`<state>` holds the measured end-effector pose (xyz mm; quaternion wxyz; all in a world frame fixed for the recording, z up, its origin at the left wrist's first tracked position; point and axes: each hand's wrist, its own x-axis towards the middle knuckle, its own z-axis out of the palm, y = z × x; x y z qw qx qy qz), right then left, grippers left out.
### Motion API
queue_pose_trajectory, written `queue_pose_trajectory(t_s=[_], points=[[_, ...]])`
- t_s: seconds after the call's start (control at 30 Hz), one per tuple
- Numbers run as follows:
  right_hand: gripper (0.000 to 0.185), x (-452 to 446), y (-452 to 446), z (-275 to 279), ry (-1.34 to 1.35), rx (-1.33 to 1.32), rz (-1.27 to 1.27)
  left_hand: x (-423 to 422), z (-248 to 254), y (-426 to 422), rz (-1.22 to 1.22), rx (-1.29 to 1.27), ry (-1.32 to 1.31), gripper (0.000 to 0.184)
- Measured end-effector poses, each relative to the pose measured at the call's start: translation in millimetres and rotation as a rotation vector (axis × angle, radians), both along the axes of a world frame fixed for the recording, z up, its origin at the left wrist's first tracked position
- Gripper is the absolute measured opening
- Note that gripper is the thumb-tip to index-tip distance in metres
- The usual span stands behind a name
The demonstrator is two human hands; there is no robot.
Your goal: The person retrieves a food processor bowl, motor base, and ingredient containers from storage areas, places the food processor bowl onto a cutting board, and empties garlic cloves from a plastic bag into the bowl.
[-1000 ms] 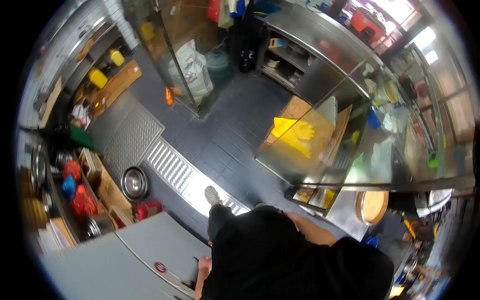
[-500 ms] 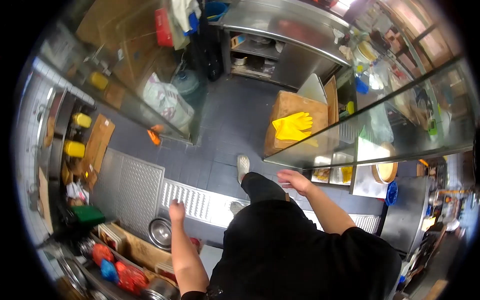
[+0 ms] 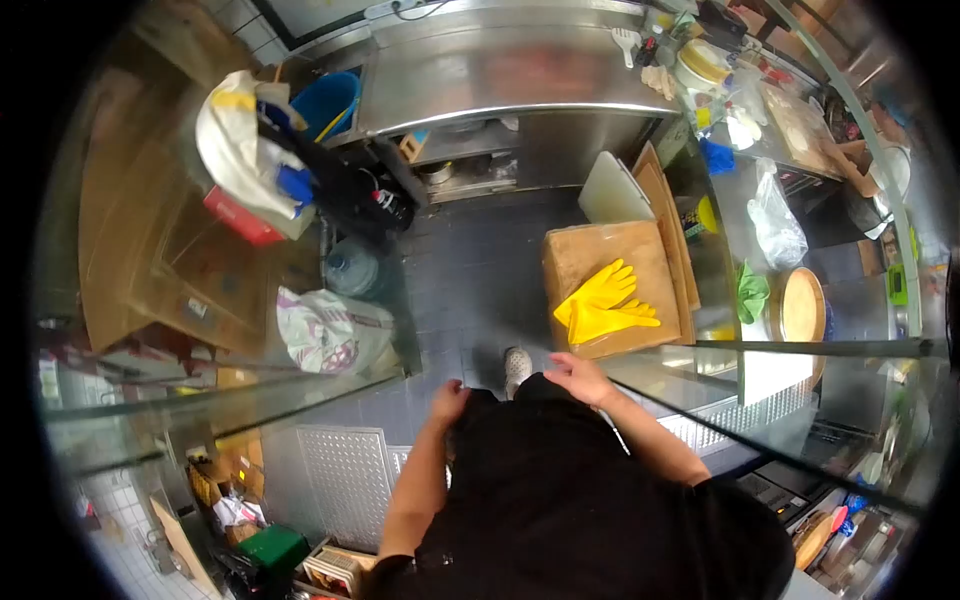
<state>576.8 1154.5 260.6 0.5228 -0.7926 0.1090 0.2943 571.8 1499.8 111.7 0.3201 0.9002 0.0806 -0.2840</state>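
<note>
My left hand point(image 3: 452, 402) hangs low beside my left thigh, its fingers loosely bent and nothing visible in it. On the other side, my right hand point(image 3: 582, 380) is held out in front of my hip, fingers partly stretched and holding nothing. Just ahead of it stands a brown cardboard box point(image 3: 563, 255). A pair of yellow rubber gloves point(image 3: 604, 304) lies on top of that box, closest to my right hand but not touched by it. One pale clog point(image 3: 517, 366) shows on the dark tiled floor between my hands.
Glass panels flank me, the right one's edge point(image 3: 800, 348) close by. A white sack point(image 3: 330, 332) and a water jug point(image 3: 352, 268) stand left. Ahead is a steel counter point(image 3: 500, 85). At the right, a person's arm point(image 3: 850, 165) reaches over a board.
I have stepped forward between the glass panels, nearer the box and the counter. My left hand has come in closer to my body. The gloves still lie on the box.
</note>
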Motion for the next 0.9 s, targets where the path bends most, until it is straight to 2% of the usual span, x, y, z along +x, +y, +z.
queue_pose_trajectory(t_s=[0.1, 0.2, 0.3, 0.33, 0.43, 0.63, 0.73, 0.77, 0.87, 0.9], points=[[0.058, 6, -12, -17, -0.047, -0.042, -0.082, 90, 10, -4, -0.091, 0.005, 0.000, 0.047], [0.060, 13, -19, -17, -0.017, 0.027, -0.254, 179, -22, -1, -0.010, -0.181, 0.108, 0.042], [0.062, 23, -21, -29, -0.004, 0.024, -0.416, 270, -29, -18, 0.209, -0.323, 0.286, 0.035], [0.061, 28, -20, -34, -0.008, 0.007, -0.472, 298, -70, -13, 0.229, -0.393, 0.205, 0.027], [0.058, 51, -8, -48, 0.052, -0.102, -0.615, 389, -72, -39, 0.343, -0.487, 0.368, 0.027], [0.054, 131, 20, -32, 0.215, -0.319, -0.757, 532, -73, -92, 0.374, -0.590, 0.443, 0.028], [0.049, 175, 36, 4, 0.218, -0.281, -0.818, 600, -112, -108, 0.398, -0.664, 0.465, 0.027], [0.048, 193, 36, 17, 0.254, -0.291, -0.823, 625, -166, -104, 0.462, -0.825, 0.513, 0.027], [0.045, 192, 47, 10, 0.295, -0.264, -0.917, 668, -136, -143, 0.617, -0.860, 0.420, 0.030], [0.044, 194, 52, 9, 0.304, -0.230, -0.978, 685, -138, -153, 0.632, -0.891, 0.436, 0.038]])
